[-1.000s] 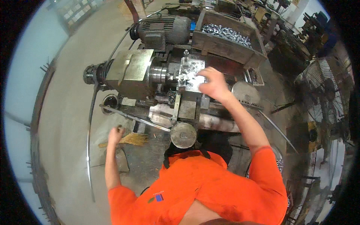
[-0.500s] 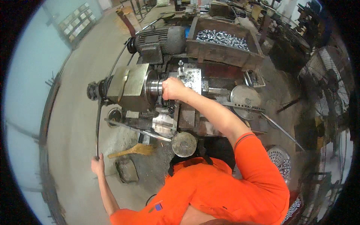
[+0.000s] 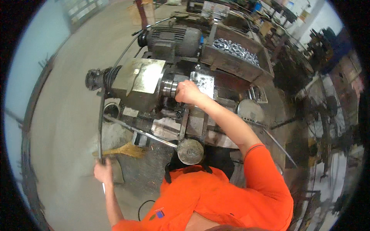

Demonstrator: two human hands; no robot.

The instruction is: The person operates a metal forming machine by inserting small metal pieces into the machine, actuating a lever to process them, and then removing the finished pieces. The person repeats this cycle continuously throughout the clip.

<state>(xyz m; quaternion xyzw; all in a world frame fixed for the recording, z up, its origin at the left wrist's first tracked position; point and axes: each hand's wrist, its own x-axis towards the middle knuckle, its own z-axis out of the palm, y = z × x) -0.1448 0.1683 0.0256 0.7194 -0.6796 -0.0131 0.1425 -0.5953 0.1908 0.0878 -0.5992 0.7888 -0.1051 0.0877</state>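
My left hand (image 3: 103, 171) is wrapped around the lower end of a long dark lever rod (image 3: 101, 127), which runs up to the pulley end (image 3: 96, 79) of a lathe-like machine. My right hand (image 3: 187, 92) is closed at the front of the shiny spindle nose (image 3: 168, 88); whatever its fingers hold is hidden by the hand. Just beyond that hand is a metal tool block (image 3: 204, 84) with an upright bolt. A brass-coloured plate (image 3: 140, 75) covers the headstock, with a thin strip lying on it. A round handwheel (image 3: 190, 151) stands close to my body.
A motor (image 3: 175, 40) sits behind the headstock. Beside it, a wooden crate (image 3: 235, 59) holds many small metal parts. A polished bar (image 3: 144, 133) slants toward the handwheel. A straw broom (image 3: 125, 150) lies on the floor near my left hand. Another round disc (image 3: 250, 111) is at right.
The view has shifted and turned slightly. My left hand stays on the lever rod, and my right hand stays closed at the spindle nose.
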